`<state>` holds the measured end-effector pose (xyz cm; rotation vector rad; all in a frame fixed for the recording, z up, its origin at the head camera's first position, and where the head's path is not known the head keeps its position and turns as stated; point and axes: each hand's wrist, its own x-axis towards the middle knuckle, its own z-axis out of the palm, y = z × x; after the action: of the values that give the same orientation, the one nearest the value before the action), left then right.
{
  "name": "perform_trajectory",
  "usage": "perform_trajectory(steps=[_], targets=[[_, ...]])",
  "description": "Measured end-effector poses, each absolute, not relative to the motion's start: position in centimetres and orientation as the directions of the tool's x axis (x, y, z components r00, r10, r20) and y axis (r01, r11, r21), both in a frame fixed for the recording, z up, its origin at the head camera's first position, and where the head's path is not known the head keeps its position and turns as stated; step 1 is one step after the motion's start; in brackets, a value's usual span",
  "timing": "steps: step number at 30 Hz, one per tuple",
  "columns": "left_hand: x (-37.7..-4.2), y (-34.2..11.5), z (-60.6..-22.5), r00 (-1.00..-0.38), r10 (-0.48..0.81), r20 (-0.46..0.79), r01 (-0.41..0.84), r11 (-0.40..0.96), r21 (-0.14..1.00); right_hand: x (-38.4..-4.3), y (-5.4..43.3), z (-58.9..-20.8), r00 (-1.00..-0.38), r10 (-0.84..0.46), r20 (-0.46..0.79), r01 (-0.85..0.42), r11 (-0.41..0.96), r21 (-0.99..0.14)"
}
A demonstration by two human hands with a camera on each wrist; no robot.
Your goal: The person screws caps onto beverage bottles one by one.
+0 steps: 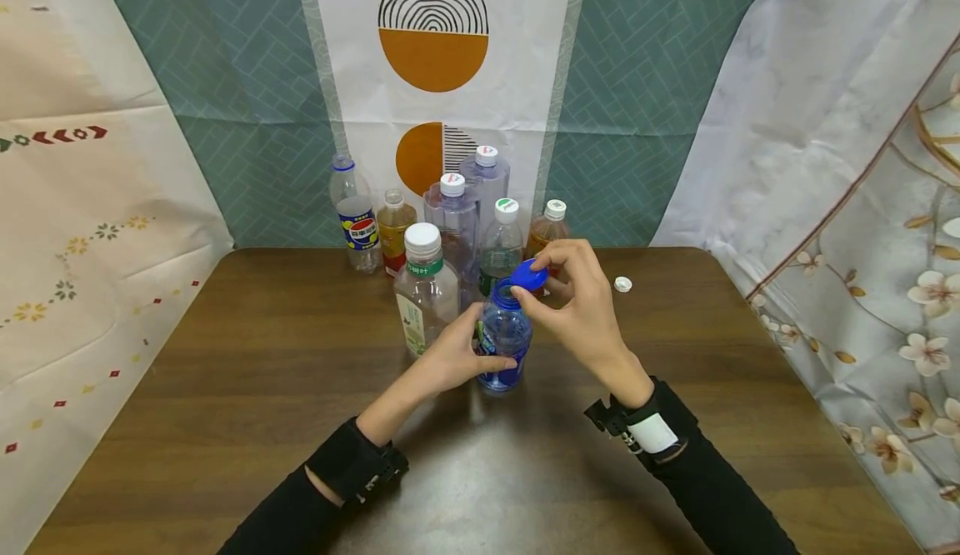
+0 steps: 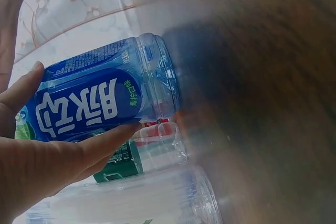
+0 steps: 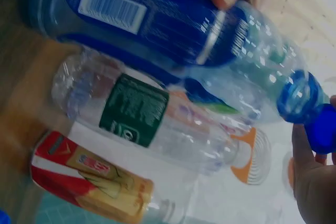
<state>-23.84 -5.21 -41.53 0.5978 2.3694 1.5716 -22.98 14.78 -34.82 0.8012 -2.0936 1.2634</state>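
A clear blue drink bottle point(image 1: 507, 334) stands upright on the wooden table, its mouth uncovered. My left hand point(image 1: 459, 351) grips the bottle's body around its blue label point(image 2: 86, 98), thumb on the near side. Beside the mouth, my right hand point(image 1: 573, 305) pinches a blue cap point(image 1: 530, 275) between thumb and fingers. The cap is tilted and overlaps the rim; whether they touch I cannot tell. In the right wrist view, the cap point(image 3: 321, 128) appears at the right edge, by the bottle's blue neck point(image 3: 299, 95).
A white-capped bottle point(image 1: 423, 288) stands just left of the blue one. Behind are a green-labelled bottle point(image 1: 501, 247), two large clear bottles, an amber one point(image 1: 395, 230) and a Pepsi bottle point(image 1: 356, 213). A loose white cap point(image 1: 622, 284) lies at the right.
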Motion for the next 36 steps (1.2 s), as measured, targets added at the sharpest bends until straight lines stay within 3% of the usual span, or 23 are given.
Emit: perform_trajectory(steps=[10, 22, 26, 31, 36], targets=[[-23.9, -5.2, -41.5, -0.885, 0.465, 0.026, 0.206, 0.341, 0.917, -23.5, 13.9, -36.1, -0.670, -0.255, 0.697, -0.740, 0.309, -0.598], [-23.8, -5.2, -41.5, -0.887, 0.460, 0.022, 0.205, 0.351, 0.914, -23.1, 13.9, -36.7, -0.679, -0.261, 0.686, -0.728, 0.359, -0.584], [-23.8, -5.2, -41.5, -0.888, 0.459, 0.020, 0.201, 0.349, 0.915, -23.0, 14.2, -36.4, -0.654, -0.293, 0.697, -0.749, 0.381, -0.543], [-23.8, -5.1, -41.6, -0.888, 0.459, 0.024, 0.199, 0.337, 0.920, -23.4, 15.1, -34.6, -0.582, -0.406, 0.704, -0.805, 0.409, -0.430], [-23.8, -5.2, -41.5, -0.887, 0.460, 0.036, 0.207, 0.327, 0.922, -24.0, 15.9, -31.8, -0.559, -0.607, 0.564, -0.829, 0.430, -0.359]])
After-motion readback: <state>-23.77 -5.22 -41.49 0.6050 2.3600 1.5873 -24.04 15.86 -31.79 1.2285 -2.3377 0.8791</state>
